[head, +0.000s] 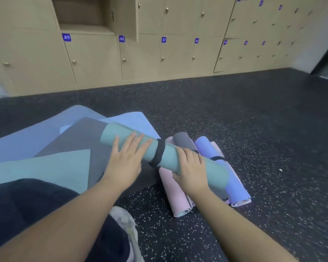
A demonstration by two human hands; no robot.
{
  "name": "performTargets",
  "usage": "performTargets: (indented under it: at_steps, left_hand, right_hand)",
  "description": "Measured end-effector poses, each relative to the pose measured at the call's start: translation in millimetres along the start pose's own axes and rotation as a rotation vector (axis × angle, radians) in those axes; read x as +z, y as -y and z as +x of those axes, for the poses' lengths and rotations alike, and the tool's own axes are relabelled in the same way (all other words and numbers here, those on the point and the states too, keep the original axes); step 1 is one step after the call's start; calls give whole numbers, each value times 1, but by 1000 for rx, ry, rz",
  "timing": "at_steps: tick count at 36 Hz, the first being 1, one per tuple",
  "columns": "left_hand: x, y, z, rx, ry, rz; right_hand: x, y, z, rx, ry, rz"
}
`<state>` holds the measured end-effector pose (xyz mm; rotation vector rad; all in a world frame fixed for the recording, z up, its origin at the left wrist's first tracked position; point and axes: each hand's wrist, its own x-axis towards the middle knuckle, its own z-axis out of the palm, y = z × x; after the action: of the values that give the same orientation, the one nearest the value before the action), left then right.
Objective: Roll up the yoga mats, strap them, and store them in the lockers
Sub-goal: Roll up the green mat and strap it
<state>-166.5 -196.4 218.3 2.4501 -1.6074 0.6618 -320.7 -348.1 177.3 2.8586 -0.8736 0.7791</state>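
Below lockers numbered 49 [66, 37] and 48 [121, 38], our left hand [126, 157] lies flat and our right hand [190, 170] curls over the strapped green mat [170, 155] above the floor [254, 120].

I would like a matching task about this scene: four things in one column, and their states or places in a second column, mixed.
Things:
1. teal roll
2. pink roll
3. grey mat
4. locker

States:
A. open door
B. flat on the floor
C. under both hands, black strap round it
D. on the floor, beneath the teal roll

Pairs: 1-C, 2-D, 3-B, 4-A
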Motion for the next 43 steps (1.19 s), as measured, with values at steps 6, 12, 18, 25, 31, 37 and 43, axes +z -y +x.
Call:
performTargets:
  at_steps: [6, 12, 18, 25, 31, 37, 43]
  left_hand:
    - [21, -19, 1, 25, 111, -123]
    - [42, -37, 1, 124, 243, -135]
    - [55, -42, 7, 81, 338, -233]
    - [66, -49, 16, 0, 484, -397]
    - [73, -46, 18, -37, 553, -437]
    - [77, -44, 21, -80, 577, -458]
    - [79, -43, 22, -91, 600, -467]
  right_hand:
    - [26, -28, -18, 215, 131, -12]
    - [32, -64, -9, 372, 149, -14]
    - [27, -101, 10, 483, 250, -111]
    - [37, -134, 18, 572, 244, -155]
    - [48, -161, 26, 663, 235, -161]
    - [65, -179, 26, 748, 319, -170]
    - [88, -184, 23, 733, 411, -183]
